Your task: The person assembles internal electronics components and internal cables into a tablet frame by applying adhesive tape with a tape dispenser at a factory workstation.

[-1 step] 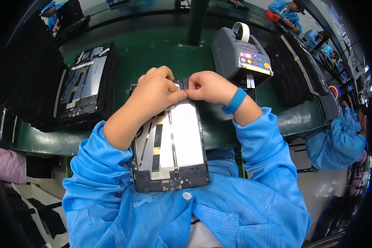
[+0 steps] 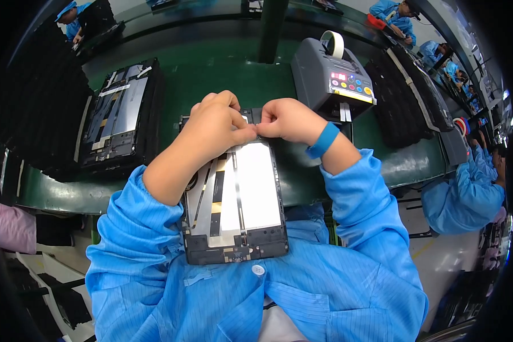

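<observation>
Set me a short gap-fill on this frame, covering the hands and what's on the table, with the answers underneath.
1. The left hand and right hand are together at the ____ end of the device, as the person sees it (near or far).
2. The wristband is worn on the person's ____ side (left or right).
3. The tape machine has a body that is ____ in colour.
4. The table has a surface that is ____ in colour.

Missing words: far; right; grey; green.

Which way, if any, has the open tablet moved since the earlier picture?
No: the open tablet shows no visible shift against the grey tape dispenser.
</observation>
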`<act>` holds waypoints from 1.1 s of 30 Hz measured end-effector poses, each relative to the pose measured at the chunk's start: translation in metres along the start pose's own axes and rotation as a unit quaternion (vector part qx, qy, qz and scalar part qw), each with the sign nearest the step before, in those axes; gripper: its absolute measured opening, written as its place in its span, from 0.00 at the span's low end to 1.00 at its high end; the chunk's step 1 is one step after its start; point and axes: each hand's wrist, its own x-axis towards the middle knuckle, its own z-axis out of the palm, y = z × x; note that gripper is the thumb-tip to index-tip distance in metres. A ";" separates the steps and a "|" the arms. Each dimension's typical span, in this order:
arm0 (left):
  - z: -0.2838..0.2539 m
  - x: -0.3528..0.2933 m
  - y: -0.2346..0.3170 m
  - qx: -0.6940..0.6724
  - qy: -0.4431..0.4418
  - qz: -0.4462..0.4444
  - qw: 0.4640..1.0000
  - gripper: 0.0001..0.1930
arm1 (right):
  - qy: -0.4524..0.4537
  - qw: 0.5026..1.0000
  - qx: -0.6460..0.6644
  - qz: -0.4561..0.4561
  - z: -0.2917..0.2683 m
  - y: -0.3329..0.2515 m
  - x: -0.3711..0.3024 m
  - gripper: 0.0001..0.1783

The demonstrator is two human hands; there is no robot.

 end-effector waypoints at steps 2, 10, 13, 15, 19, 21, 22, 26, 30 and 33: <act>-0.004 0.003 0.004 0.003 -0.010 -0.013 1.000 0.11 | 0.035 0.999 0.028 0.031 0.006 0.008 0.000 0.18; -0.020 -0.035 0.009 0.172 0.174 0.087 0.966 0.18 | 0.211 0.957 0.195 0.036 0.047 0.044 -0.041 0.19; -0.030 -0.101 0.001 0.064 0.153 0.003 0.986 0.31 | 0.228 0.946 0.226 -0.037 0.073 0.034 -0.093 0.26; -0.022 -0.147 0.001 -0.056 0.139 -0.058 0.987 0.45 | 0.205 0.969 0.084 -0.112 0.086 0.020 -0.126 0.39; 0.010 -0.170 0.020 -0.345 0.096 -0.073 0.931 0.53 | 0.105 0.988 0.060 -0.093 0.104 -0.001 -0.140 0.53; 0.017 -0.171 0.023 -0.429 0.087 -0.079 0.896 0.58 | 0.114 0.984 0.087 -0.105 0.105 -0.004 -0.137 0.53; 0.018 -0.169 0.027 -0.452 0.099 -0.077 0.883 0.58 | 0.129 0.980 0.109 -0.109 0.104 -0.006 -0.135 0.53; -0.016 -0.165 0.041 -0.456 0.151 -0.033 0.876 0.57 | 0.141 0.962 0.158 -0.174 0.088 -0.036 -0.128 0.50; -0.071 -0.154 0.016 -0.335 0.209 0.035 0.918 0.53 | 0.148 0.943 0.183 -0.237 0.077 -0.077 -0.076 0.49; -0.118 -0.142 -0.034 -0.387 0.198 0.032 0.900 0.55 | 0.168 0.950 0.108 -0.239 0.071 -0.112 -0.015 0.49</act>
